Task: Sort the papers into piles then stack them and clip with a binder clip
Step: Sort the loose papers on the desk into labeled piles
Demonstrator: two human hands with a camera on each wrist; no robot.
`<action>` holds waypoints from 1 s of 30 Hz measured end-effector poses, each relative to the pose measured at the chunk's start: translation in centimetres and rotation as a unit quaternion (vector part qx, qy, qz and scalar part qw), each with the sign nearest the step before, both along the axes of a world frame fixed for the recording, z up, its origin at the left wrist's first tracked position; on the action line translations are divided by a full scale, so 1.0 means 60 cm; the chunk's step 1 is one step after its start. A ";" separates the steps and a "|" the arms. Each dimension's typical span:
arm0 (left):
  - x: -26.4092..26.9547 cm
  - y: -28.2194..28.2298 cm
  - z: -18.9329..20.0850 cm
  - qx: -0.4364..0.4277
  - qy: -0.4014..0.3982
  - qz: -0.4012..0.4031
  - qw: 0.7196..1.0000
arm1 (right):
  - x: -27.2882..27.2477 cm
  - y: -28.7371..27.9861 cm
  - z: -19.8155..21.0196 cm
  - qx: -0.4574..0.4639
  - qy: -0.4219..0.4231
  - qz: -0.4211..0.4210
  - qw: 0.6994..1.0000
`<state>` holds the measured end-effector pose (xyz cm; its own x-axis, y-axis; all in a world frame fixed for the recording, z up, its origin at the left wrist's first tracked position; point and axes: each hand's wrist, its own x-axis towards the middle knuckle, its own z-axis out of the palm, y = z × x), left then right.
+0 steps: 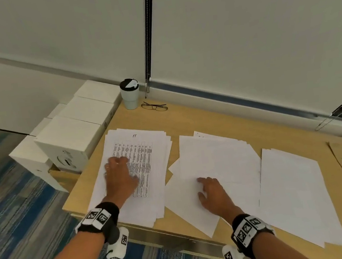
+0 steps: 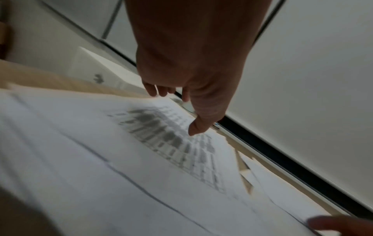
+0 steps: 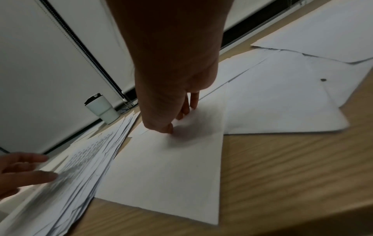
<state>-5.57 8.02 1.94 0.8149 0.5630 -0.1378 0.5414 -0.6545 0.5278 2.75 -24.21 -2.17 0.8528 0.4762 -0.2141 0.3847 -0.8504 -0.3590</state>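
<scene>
A: Where are the papers?

B: On the desk [image 1: 226, 126], in three lots. The left pile [image 1: 147, 154] has a page with print on top. The middle pile [image 1: 217, 156] is blank and messy. The right pile [image 1: 293, 189] lies beside it.

A: What is the left hand [image 1: 120, 175] doing?

B: It lies on the left pile with its fingers spread. It grips nothing. I think it keeps the pages from sliding.

A: And the right hand [image 1: 212, 193]?

B: Its fingers [image 3: 182, 111] bend down and touch a loose sheet [image 3: 171, 172] by the middle pile. They press it, maybe to slide it. It is not pinched.

A: Is there a clip?

B: I see none. The sorting looks not done yet.

A: What else is there?

B: A cup [image 1: 130, 94], glasses [image 1: 154, 106] and boxes [image 1: 74, 131], far back so they stay out of the way.
</scene>
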 end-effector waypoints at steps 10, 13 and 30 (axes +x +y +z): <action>0.122 -0.225 -0.023 -0.176 0.053 -0.114 0.976 | -0.025 -0.054 -0.019 -0.047 -0.005 -0.086 0.995; 0.149 -0.252 -0.026 -0.240 0.014 -0.034 0.970 | -0.027 -0.066 -0.013 -0.048 0.008 -0.047 0.998; 0.143 -0.270 -0.033 0.144 0.121 -0.430 0.883 | -0.021 -0.153 0.013 0.045 -0.020 -0.029 0.998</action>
